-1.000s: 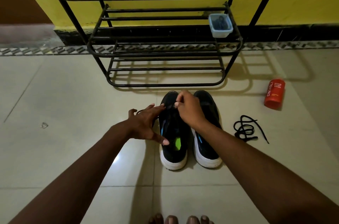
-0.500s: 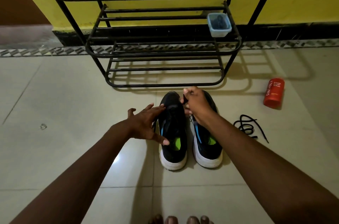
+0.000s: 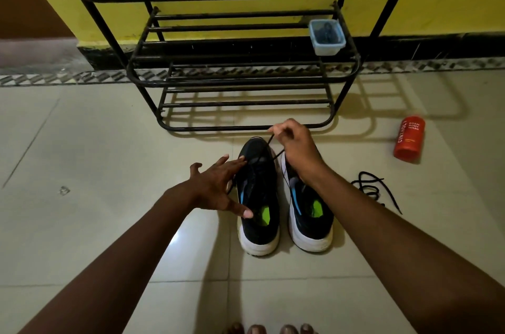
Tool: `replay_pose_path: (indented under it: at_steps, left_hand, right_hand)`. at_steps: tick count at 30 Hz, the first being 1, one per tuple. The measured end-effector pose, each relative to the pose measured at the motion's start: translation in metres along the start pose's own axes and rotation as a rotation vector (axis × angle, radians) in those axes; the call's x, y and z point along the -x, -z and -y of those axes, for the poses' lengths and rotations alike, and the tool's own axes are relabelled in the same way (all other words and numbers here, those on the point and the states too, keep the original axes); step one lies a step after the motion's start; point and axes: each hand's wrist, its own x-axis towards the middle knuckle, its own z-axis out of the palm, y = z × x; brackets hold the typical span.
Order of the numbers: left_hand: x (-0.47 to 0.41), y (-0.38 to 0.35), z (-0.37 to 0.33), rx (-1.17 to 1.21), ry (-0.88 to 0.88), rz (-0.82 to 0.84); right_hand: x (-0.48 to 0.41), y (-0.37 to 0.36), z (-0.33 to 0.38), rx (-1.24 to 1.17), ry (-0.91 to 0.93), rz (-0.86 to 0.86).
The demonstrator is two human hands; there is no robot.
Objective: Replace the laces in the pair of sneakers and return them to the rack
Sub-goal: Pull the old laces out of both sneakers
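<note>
Lace [image 3: 269, 142] of the left-hand sneaker [image 3: 258, 197], pinched taut in the grip of the right hand [image 3: 297, 150] above the toe. The left hand [image 3: 218, 186], grip wide and fingers spread, steadies that shoe's side. Both shoes stand on the floor [image 3: 109, 156] just before the rack [image 3: 246, 81]. Risks: a sharp pull may drag the shoe from under the flat hand, or snag in an eyelet. Eyelets are lost, black on black. The forearm partly covers the right-hand sneaker [image 3: 308, 224]. The contents of the plastic tub [image 3: 326, 38] are unclear.

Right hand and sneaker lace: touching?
Touching. Head view: the right hand pinches the sneaker lace, which runs straight down from it.
</note>
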Motion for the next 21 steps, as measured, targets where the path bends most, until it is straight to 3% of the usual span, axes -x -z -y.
replay_pose_path:
  at_steps: [2, 3, 7, 9, 13, 18, 21]
  left_hand:
    - [-0.001, -0.001, 0.0, 0.003, 0.006, -0.001]
    - [-0.001, -0.001, 0.001, 0.005, 0.007, -0.003]
    - [-0.002, -0.001, 0.001, 0.003, 0.006, -0.006]
    - [-0.001, -0.001, 0.0, 0.001, 0.007, -0.004]
    - [0.0, -0.001, 0.0, 0.008, 0.008, -0.001]
    - [0.0, -0.003, 0.002, 0.01, 0.003, 0.0]
    - [0.0, -0.003, 0.001, 0.012, 0.008, -0.004]
  right_hand:
    - [-0.002, 0.001, 0.004, -0.274, -0.13, -0.043]
    - [-0.001, 0.005, 0.005, -0.215, -0.118, -0.015]
    - [0.002, 0.019, -0.003, 0.697, 0.131, 0.4]
    - [0.007, 0.016, -0.006, 0.984, 0.152, 0.549]
    - [0.01, 0.016, 0.001, 0.849, 0.298, 0.354]
    - [0.003, 0.022, 0.012, 1.079, 0.243, 0.395]
    - [0.002, 0.026, 0.011, 1.025, 0.228, 0.337]
